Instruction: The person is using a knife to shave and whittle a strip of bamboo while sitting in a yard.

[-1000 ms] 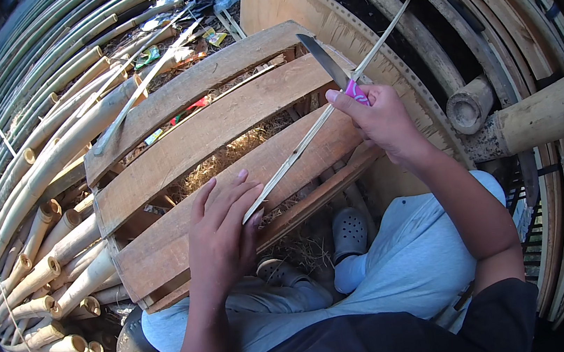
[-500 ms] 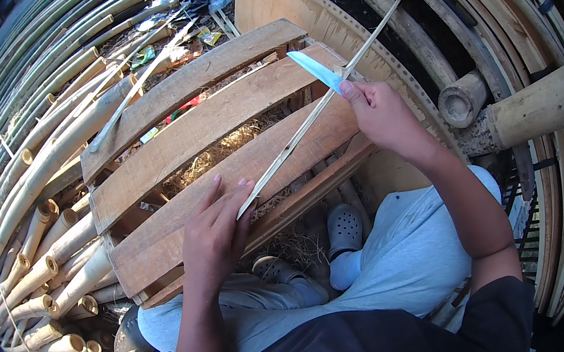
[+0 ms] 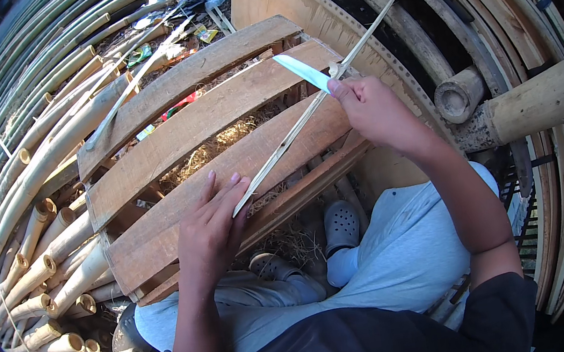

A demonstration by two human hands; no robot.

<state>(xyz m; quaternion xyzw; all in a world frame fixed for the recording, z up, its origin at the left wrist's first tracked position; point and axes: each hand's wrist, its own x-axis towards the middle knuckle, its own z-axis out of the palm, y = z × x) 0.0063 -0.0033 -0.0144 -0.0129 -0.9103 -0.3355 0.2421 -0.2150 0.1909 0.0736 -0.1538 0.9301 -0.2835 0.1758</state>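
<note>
A long, thin bamboo strip slants across the wooden slatted crate, from my left hand up to the far right. My left hand rests on the crate's near slat, closed on the strip's near end with the other fingers stretched along the wood. In my right hand is a knife; its handle is hidden in my fist. The pale, shiny blade points far left and meets the strip just beyond the thumb. A small curled shaving stands up on the strip beside the blade.
Stacked bamboo poles fill the left side. A curved plywood sheet stands behind the crate, and a thick bamboo post juts in at right. Long split slats line the right. Dry shavings and litter show between the crate slats.
The knife and my right hand have shifted slightly left and nearer along the strip. My left hand keeps its place on the crate. The whole view has moved a little.
</note>
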